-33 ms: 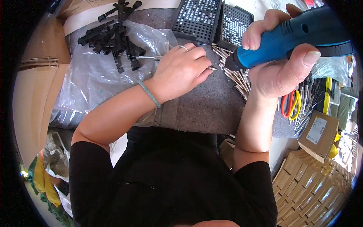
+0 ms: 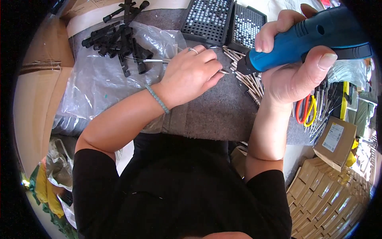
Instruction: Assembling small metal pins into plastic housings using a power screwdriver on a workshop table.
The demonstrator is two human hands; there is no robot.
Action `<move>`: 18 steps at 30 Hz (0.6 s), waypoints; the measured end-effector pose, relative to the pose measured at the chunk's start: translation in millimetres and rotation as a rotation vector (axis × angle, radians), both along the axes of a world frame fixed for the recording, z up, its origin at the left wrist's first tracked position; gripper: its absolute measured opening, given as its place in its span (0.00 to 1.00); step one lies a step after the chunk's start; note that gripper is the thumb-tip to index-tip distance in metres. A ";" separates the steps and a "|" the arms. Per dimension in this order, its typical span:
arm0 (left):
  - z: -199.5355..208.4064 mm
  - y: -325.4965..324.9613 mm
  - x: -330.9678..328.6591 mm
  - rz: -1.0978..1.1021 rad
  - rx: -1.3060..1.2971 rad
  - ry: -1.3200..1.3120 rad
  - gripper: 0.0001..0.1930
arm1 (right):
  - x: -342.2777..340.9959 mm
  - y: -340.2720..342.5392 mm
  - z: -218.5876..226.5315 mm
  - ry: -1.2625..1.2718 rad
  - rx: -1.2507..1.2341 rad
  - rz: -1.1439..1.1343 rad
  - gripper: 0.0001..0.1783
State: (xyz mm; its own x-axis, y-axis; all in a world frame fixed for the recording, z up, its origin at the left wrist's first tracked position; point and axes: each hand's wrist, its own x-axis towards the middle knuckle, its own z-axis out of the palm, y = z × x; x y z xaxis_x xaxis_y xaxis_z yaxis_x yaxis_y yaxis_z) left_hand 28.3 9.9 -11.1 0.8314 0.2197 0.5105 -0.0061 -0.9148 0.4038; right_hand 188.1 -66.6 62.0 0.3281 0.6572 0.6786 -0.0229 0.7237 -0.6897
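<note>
- In the upper right of the frame we see the blue power screwdriver (image 2: 306,38), its dark tip pointing left and down toward the centre top.
- The right hand (image 2: 292,65) wraps the tool's body, fingers curled tight over it and the thumb pressed along its lower side.
- Just left of the tip, the left hand (image 2: 191,73) rests on the grey felt mat (image 2: 223,111), its fingertips pinched together on a small metal pin (image 2: 223,71) that nearly meets the tool's tip.
- Under the tool lies a loose pile of metal pins (image 2: 250,81) on the mat.
- Above, at the top centre, stand 2 black perforated trays (image 2: 223,20) side by side.
- In the upper left, black plastic parts (image 2: 119,40) lie on a clear plastic bag (image 2: 95,87).
- At the right edge, red-and-yellow-handled scissors (image 2: 305,109) lie beside a small cardboard box (image 2: 334,141).
</note>
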 end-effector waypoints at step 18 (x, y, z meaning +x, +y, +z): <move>7.2 6.5 -2.3 -0.061 -0.080 0.052 0.08 | -0.9 1.6 2.6 -0.072 0.032 -0.046 0.41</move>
State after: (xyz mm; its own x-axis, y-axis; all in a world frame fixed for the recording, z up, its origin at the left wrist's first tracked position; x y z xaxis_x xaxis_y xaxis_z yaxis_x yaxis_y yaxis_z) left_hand 26.0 16.4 -3.9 0.8696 0.2059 0.4488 -0.0380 -0.8783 0.4766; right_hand 187.2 -65.0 64.6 0.3071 0.6206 0.7215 0.0592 0.7442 -0.6653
